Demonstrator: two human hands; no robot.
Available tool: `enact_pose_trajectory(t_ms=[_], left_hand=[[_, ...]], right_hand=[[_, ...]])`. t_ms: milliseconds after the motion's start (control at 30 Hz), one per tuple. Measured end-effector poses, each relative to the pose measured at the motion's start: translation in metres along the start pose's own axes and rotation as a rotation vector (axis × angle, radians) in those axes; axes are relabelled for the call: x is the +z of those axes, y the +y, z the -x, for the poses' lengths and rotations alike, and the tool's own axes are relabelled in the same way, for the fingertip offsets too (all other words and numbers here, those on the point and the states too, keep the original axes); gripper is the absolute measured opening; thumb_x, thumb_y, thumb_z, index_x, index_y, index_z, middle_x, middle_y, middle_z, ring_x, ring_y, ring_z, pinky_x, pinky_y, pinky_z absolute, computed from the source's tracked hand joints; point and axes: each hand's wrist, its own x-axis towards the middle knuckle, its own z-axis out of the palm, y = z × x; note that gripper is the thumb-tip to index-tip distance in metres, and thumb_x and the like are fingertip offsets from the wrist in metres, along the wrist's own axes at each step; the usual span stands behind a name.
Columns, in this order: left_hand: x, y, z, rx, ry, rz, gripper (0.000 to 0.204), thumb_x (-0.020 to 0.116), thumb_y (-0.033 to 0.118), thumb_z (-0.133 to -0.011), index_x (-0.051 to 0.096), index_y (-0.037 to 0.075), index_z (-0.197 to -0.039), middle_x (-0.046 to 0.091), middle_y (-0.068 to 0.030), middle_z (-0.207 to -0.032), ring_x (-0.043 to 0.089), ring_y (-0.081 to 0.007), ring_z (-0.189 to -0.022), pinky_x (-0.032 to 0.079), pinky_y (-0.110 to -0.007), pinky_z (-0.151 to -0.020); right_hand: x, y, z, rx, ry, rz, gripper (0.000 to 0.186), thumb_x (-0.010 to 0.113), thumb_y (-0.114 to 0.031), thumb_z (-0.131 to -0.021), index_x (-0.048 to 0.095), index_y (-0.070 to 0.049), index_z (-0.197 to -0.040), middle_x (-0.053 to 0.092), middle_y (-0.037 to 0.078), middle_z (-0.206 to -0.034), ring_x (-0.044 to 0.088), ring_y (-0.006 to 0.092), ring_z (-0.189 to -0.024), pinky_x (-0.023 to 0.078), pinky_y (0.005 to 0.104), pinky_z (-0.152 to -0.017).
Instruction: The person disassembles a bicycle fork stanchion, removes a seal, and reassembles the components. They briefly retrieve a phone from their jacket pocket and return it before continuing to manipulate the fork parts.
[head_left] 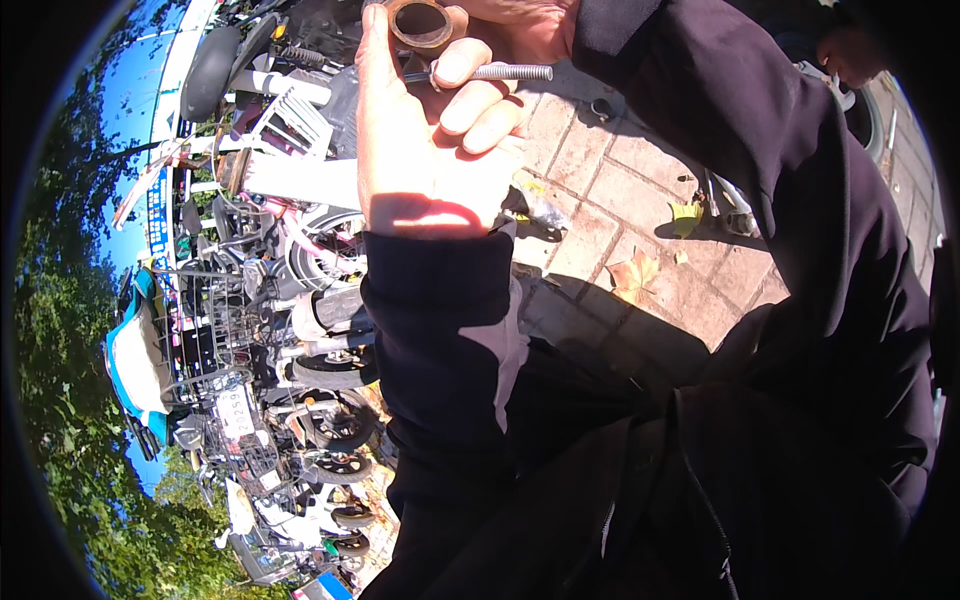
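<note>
My left hand (pixel 440 150) is raised near the top edge, palm in bright sun and fingers curled. A threaded metal bolt (pixel 515 72) lies across it, gripped by the curled fingers, its threaded end pointing right. At the thumb is a rusty metal ring (pixel 420 24) with a wide round hole. My right hand (pixel 528 28) comes in from the upper right, bent at the wrist, close against the ring. Its fingertips are partly hidden or cut off by the top edge, so whether it grips the ring cannot be made out.
Parked bicycles and scooters with wire baskets (pixel 235 440) line the left side. Brick paving (pixel 640 180) with dry leaves (pixel 635 275) lies below my hands. At the upper right are another person's hand (pixel 850 55) and a wheel (pixel 868 120).
</note>
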Motion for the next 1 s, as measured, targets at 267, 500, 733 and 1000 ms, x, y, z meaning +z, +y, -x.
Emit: enact_pose_trajectory(t_ms=[267,500,733,1000], left_hand=[[0.001,0.001,-0.005,-0.027,0.013,0.002,0.047,0.048,0.057,-0.103,0.059,0.011,-0.1,0.043,0.0053,-0.069,0.033,-0.0058,-0.044,0.028,-0.021,-0.039],[-0.002,-0.004,-0.01,-0.038,-0.043,0.075,0.048,0.045,0.056,-0.105,0.06,0.01,-0.106,0.042,0.0044,-0.073,0.031,-0.0062,-0.045,0.027,-0.022,-0.04],[-0.003,-0.003,-0.011,-0.018,-0.087,0.135,0.027,0.061,0.031,-0.099,0.067,0.007,-0.09,0.049,0.0026,-0.068,0.035,-0.0046,-0.045,0.032,-0.018,-0.037],[-0.007,0.0,-0.012,-0.06,-0.134,0.134,0.047,0.043,0.055,-0.105,0.063,0.013,-0.103,0.047,0.0044,-0.071,0.038,-0.0064,-0.045,0.034,-0.022,-0.039]], right_hand=[[-0.006,-0.003,-0.009,-0.022,-0.031,-0.046,0.039,0.053,-0.044,-0.105,0.06,-0.012,-0.083,0.057,0.0,-0.064,0.052,0.0118,-0.05,0.049,0.0275,-0.045],[-0.015,-0.007,-0.007,-0.009,0.045,0.031,0.04,0.054,-0.044,-0.104,0.064,-0.013,-0.081,0.057,-0.001,-0.062,0.053,0.0112,-0.049,0.05,0.0274,-0.046],[-0.019,0.005,-0.016,0.008,-0.12,-0.029,0.045,0.05,-0.04,-0.105,0.063,-0.01,-0.074,0.055,-0.001,-0.057,0.05,0.0111,-0.044,0.048,0.0261,-0.042],[-0.018,-0.003,-0.016,0.06,-0.087,0.018,0.047,0.048,-0.04,-0.106,0.065,-0.01,-0.072,0.06,0.001,-0.059,0.055,0.0129,-0.047,0.046,0.0252,-0.041]])
